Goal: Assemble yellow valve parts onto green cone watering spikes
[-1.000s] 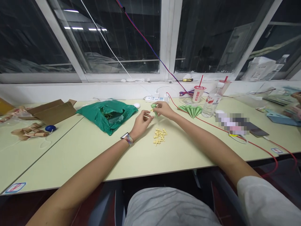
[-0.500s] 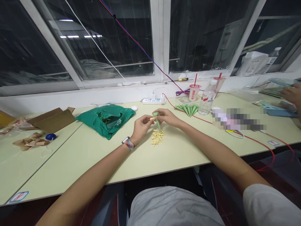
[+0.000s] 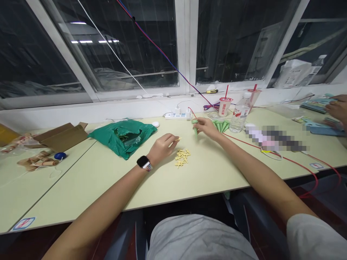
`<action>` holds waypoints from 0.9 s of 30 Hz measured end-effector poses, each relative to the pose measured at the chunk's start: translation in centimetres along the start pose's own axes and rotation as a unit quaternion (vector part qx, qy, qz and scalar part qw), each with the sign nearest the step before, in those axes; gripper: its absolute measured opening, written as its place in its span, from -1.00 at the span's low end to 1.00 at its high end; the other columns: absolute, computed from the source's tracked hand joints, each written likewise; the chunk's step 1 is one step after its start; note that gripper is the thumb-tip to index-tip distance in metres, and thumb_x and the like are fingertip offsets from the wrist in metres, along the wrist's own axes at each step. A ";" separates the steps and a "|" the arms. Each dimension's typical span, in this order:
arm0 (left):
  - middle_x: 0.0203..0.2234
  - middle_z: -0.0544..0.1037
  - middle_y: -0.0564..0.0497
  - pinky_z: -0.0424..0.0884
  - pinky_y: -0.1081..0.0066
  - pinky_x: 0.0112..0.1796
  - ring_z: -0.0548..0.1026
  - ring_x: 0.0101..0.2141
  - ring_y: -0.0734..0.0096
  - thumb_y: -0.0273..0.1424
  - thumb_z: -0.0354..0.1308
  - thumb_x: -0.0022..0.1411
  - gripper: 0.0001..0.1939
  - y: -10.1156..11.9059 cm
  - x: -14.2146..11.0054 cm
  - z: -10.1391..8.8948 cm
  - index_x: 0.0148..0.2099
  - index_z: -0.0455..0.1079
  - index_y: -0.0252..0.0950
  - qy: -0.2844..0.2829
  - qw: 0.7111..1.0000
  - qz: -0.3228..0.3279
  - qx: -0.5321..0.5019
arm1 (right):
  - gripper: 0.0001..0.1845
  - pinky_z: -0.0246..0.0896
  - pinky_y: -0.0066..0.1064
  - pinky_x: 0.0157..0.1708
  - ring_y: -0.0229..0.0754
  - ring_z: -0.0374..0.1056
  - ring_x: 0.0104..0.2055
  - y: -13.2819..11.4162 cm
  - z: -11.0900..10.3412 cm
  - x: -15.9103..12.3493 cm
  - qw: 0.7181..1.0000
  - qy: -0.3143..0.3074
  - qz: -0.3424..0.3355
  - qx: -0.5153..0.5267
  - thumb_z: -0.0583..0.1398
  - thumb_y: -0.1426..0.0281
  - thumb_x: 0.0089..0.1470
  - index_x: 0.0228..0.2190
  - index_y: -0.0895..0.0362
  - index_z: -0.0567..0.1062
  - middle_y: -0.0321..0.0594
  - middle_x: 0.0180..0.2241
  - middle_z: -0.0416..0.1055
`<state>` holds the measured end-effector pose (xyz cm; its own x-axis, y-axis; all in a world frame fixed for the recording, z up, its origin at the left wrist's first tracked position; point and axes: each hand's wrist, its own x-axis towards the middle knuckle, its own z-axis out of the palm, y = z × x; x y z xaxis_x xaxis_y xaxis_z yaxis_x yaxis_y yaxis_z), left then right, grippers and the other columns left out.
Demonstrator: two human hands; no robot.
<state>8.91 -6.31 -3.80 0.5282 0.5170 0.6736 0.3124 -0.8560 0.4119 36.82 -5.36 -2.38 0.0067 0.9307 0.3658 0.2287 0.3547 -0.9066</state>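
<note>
A small yellow plastic piece (image 3: 179,139) sticks out from the fingertips of my left hand (image 3: 162,146), which is closed on it above the table. My right hand (image 3: 206,127) grips a green plastic cone (image 3: 195,130), held point down, farther back and to the right. Between my hands and nearer to me lies a loose pile of small yellow pieces (image 3: 183,157). Several more green cones (image 3: 222,125) lie side by side just past my right hand, partly hidden by it.
A torn green plastic bag (image 3: 108,139) lies left of my hands, beside an open cardboard box (image 3: 61,137) and wooden toy parts (image 3: 38,160). Behind stand a power strip (image 3: 176,116), a paper cup (image 3: 225,107) and a water bottle (image 3: 240,115). Another person's hand (image 3: 338,108) is at far right.
My hands have drawn apart. The right one has carried the green cone away to the right and back, towards the other cones; the left one keeps the yellow piece and has shifted slightly.
</note>
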 end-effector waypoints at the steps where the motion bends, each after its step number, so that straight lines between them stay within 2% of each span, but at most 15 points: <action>1: -0.23 0.66 -0.11 0.50 0.22 -0.08 0.61 -0.19 0.21 -0.22 0.19 0.46 -0.78 -0.1 -0.1 -0.2 -0.07 0.56 -0.23 0.001 1.000 0.013 0.025 | -0.62 0.46 -0.28 -0.36 -0.14 0.44 -0.43 0.4 -1.6 0.1 0.997 0.066 0.011 -0.041 0.34 0.18 0.01 -0.18 0.15 0.57 -0.22 -0.41 0.53; 3: -0.25 0.66 -0.08 0.49 0.27 -0.13 0.61 -0.22 0.25 -0.22 0.16 0.49 -0.78 -0.4 -0.2 -0.3 -0.08 0.54 -0.23 -0.003 0.999 0.004 0.037 | -0.63 0.44 -0.24 -0.28 -0.09 0.45 -0.40 1.2 -5.0 0.1 0.967 0.177 0.025 -0.183 0.29 0.22 0.07 -0.14 0.18 0.59 -0.19 -0.43 0.53; 4: -0.26 0.66 -0.07 0.49 0.29 -0.15 0.61 -0.24 0.26 -0.22 0.15 0.49 -0.78 -0.6 -0.1 -0.1 -0.10 0.53 -0.23 -0.010 0.999 -0.008 0.033 | -0.61 0.44 -0.21 -0.19 -0.03 0.49 -0.32 1.6 -6.6 0.0 0.943 0.201 0.023 -0.264 0.29 0.25 0.08 -0.09 0.20 0.60 -0.14 -0.39 0.55; 7: -0.28 0.66 -0.03 0.48 0.32 -0.18 0.61 -0.26 0.28 -0.20 0.17 0.48 -0.77 -0.9 0.0 0.4 -0.15 0.52 -0.24 -0.042 0.998 -0.032 0.021 | -0.54 0.39 -0.14 -0.03 0.11 0.51 -0.11 2.6 -10.1 -0.4 0.878 0.210 0.040 -0.428 0.23 0.33 0.17 0.06 0.26 0.56 0.07 -0.20 0.60; 9: -0.28 0.65 -0.02 0.48 0.32 -0.18 0.61 -0.25 0.28 -0.20 0.17 0.47 -0.77 -0.9 0.0 0.6 -0.14 0.52 -0.23 -0.051 0.998 -0.034 0.025 | -0.52 0.37 -0.14 -0.01 0.13 0.50 -0.05 3.2 -11.1 -0.5 0.856 0.196 0.064 -0.473 0.20 0.36 0.21 0.11 0.30 0.54 0.18 -0.11 0.59; 15: -0.27 0.66 -0.01 0.49 0.33 -0.19 0.62 -0.24 0.28 -0.20 0.18 0.45 -0.78 -0.6 -0.2 0.7 -0.14 0.52 -0.22 -0.057 0.997 -0.054 0.005 | -0.54 0.35 -0.20 -0.03 0.13 0.49 -0.03 4.5 -11.1 -0.2 0.839 0.171 0.124 -0.502 0.25 0.32 0.23 0.08 0.32 0.54 0.23 -0.07 0.58; 27: -0.28 0.66 0.00 0.48 0.32 -0.20 0.61 -0.24 0.28 -0.21 0.17 0.44 -0.79 -0.5 -0.1 0.9 -0.16 0.52 -0.22 -0.077 0.994 -0.076 -0.003 | -0.44 0.37 -0.18 -0.01 0.18 0.50 0.04 3.9 -10.6 -0.9 0.830 0.160 0.150 -0.513 0.26 0.35 0.23 0.20 0.34 0.46 0.30 0.03 0.54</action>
<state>9.38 -5.91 -4.60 0.5898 0.6327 0.5019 0.3935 -0.7678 0.5056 48.03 -5.76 -3.99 0.4336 0.8339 0.3413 0.8774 -0.3045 -0.3708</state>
